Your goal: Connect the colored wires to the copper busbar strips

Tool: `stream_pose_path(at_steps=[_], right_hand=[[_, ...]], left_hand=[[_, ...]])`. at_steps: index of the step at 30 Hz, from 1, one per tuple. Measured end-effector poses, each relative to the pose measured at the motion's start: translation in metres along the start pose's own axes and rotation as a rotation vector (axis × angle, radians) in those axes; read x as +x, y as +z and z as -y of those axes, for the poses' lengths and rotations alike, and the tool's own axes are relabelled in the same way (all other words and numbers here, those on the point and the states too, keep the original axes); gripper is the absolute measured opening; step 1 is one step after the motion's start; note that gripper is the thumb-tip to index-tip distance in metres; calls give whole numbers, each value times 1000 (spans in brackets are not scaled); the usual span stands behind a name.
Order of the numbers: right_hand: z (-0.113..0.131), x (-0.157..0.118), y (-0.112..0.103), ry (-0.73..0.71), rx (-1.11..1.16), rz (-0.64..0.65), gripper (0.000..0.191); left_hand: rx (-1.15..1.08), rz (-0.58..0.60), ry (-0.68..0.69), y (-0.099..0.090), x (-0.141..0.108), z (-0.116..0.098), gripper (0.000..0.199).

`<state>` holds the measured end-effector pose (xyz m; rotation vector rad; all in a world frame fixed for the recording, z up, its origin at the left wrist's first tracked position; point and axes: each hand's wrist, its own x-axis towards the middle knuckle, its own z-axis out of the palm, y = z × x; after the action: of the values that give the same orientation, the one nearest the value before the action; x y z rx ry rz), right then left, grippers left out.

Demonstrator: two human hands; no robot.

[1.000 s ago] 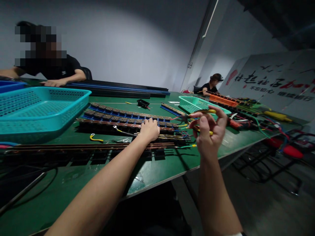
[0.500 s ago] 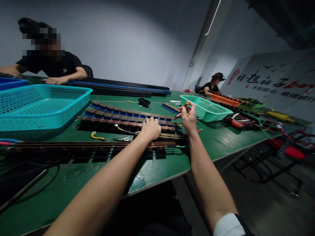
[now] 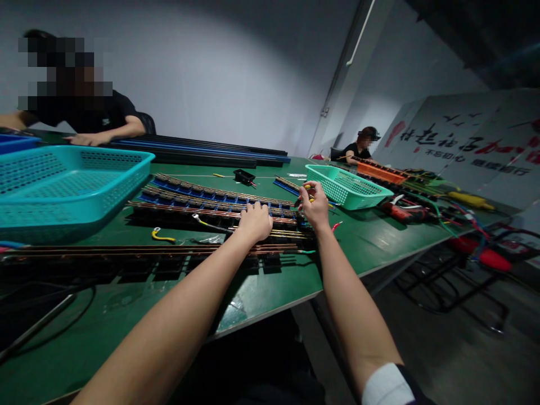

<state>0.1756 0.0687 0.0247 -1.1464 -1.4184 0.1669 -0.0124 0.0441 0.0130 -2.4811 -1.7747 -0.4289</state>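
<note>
Curved strips point(image 3: 202, 198) of blue and black holders carrying thin copper-coloured bars lie side by side on the green table. My left hand point(image 3: 255, 221) lies over the nearer strips toward their right part, its fingers curled down around the bars; the fingertips are partly hidden. At the right end of the strips, my right hand point(image 3: 316, 207) is closed round a pair of pliers point(image 3: 311, 199) with yellow on the handles. Its jaws are mostly hidden and point left toward the bar ends. A short cable with a white-marked end point(image 3: 196, 217) lies left of my left hand.
Turquoise basket point(image 3: 122, 197) at left, green basket point(image 3: 350, 194) at right. A straight barred strip point(image 3: 139, 250), yellow cable point(image 3: 162, 236) and small black part point(image 3: 243, 176) lie nearby. Red-handled tool point(image 3: 403, 212) and wires lie right. Two people sit beyond. The table edge point(image 3: 270, 312) is close.
My right hand has come slightly left and down with the pliers, nearer the strip ends. My left hand stays on the strips. The whole view has shifted a little.
</note>
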Motion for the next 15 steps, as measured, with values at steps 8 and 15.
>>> stream_pose_path(at_steps=[8, 15], right_hand=[[3, -8, 4, -135, -188, 281, 27], [2, -13, 6, -211, -372, 417, 25]], left_hand=[[14, 0, 2, -1, -1, 0, 42], [11, 0, 4, -1, 0, 0, 42]])
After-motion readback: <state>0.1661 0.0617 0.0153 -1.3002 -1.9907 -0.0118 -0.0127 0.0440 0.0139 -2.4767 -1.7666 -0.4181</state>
